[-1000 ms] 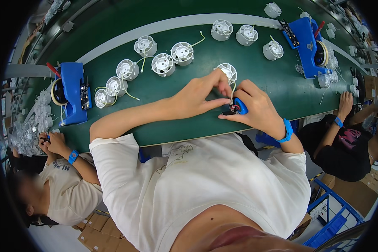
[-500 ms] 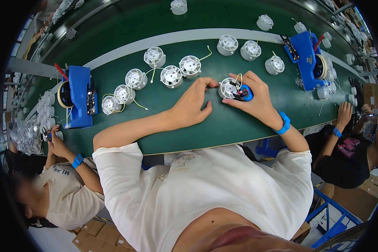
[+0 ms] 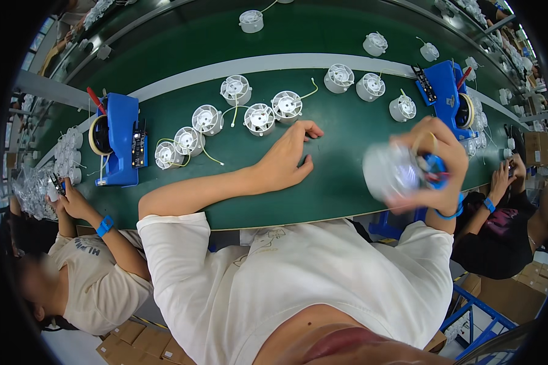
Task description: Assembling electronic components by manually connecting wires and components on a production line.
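My right hand (image 3: 447, 161), smeared by motion, grips a round white fan (image 3: 386, 173) above the table's front edge on the right. A blue part (image 3: 435, 169) with a pale wire loop sits between the fan and my palm; its kind is too blurred to tell. My left hand (image 3: 288, 152) rests on the green table (image 3: 249, 188) with nothing in it, thumb and fingers apart. Just beyond it stand two white fans, one (image 3: 287, 107) trailing a pale yellow wire and another (image 3: 259, 119) beside it.
More white fans (image 3: 207, 120) stand in a curved row. Blue holders with tape rolls stand left (image 3: 123, 140) and right (image 3: 447, 91). A pale rail (image 3: 274, 62) separates the table from a green belt (image 3: 323, 27) carrying fans. Co-workers sit on both sides.
My right hand has lifted the fan off the tabletop and moved it right and closer to me. My left hand stays nearly in place. Fans on the far belt have shifted left.
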Tool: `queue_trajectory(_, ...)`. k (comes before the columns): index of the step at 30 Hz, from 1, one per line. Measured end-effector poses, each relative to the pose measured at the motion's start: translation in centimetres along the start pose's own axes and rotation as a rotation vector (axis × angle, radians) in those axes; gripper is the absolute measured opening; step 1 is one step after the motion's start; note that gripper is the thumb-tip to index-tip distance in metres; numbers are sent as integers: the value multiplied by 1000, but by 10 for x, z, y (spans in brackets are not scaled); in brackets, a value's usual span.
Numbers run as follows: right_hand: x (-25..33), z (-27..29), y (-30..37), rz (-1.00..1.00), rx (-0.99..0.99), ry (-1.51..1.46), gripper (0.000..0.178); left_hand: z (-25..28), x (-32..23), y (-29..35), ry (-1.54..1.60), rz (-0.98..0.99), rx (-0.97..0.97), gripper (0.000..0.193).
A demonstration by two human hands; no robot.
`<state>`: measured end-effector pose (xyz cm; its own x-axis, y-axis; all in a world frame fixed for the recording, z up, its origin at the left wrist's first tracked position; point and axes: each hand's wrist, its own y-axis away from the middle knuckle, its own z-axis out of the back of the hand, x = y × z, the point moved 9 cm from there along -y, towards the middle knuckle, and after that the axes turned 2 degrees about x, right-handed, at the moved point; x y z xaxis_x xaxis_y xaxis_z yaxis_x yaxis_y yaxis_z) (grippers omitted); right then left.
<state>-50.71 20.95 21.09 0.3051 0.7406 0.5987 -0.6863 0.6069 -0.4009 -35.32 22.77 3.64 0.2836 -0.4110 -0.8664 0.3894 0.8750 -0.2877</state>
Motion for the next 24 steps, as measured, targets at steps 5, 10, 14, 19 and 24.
queue_trajectory(5, -24, -27, 14, -75, 73, -1214, 49, -2, -2, 4, -36, -15, -9, 49)
queue_trajectory(10, -21, -11, 9, -41, 12, -436, 56, -2, -5, 0, -71, -62, -1, 48)
queue_trajectory(14, -11, -2, 2, 42, -74, -645, 47, -2, -2, 3, -69, -48, -12, 47)
queue_trajectory(19, 4, -14, -16, 103, 220, -544, 59, -3, -2, 5, -66, -54, -24, 47)
queue_trajectory(24, 6, 4, -15, 255, 163, -451, 71, 2, -4, 2, -59, -39, -3, 46)
